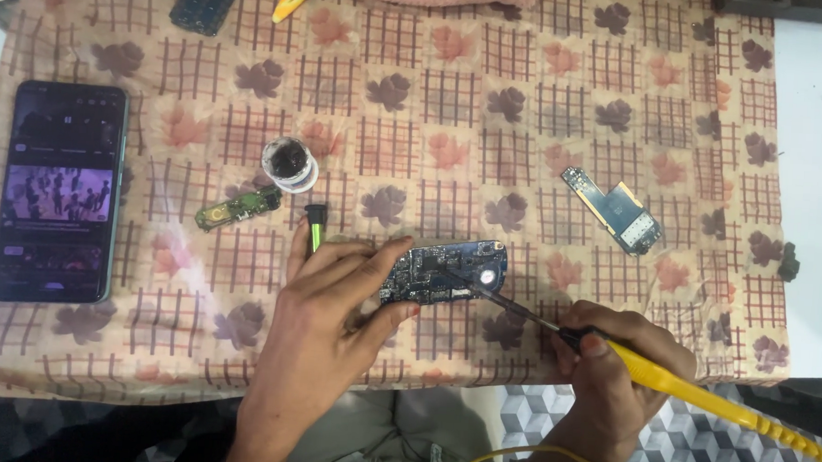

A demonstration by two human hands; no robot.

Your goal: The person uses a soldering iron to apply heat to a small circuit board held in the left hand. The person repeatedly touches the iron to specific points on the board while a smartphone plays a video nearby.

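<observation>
Head view. The left hand [328,297] pinches the left end of a blue circuit board [446,272] between thumb and fingers, steadying it on the leaf-patterned tablecloth [549,98] near the table's front edge. The right hand [610,363] is closed around the yellow handle of a soldering iron [666,377], whose dark tip rests on the board's right part. Behind the left hand lie a small round pot of dark paste [289,163], a narrow green board [238,209] and a lit smartphone [60,191]. A second circuit board [613,210] lies well apart, to the right.
</observation>
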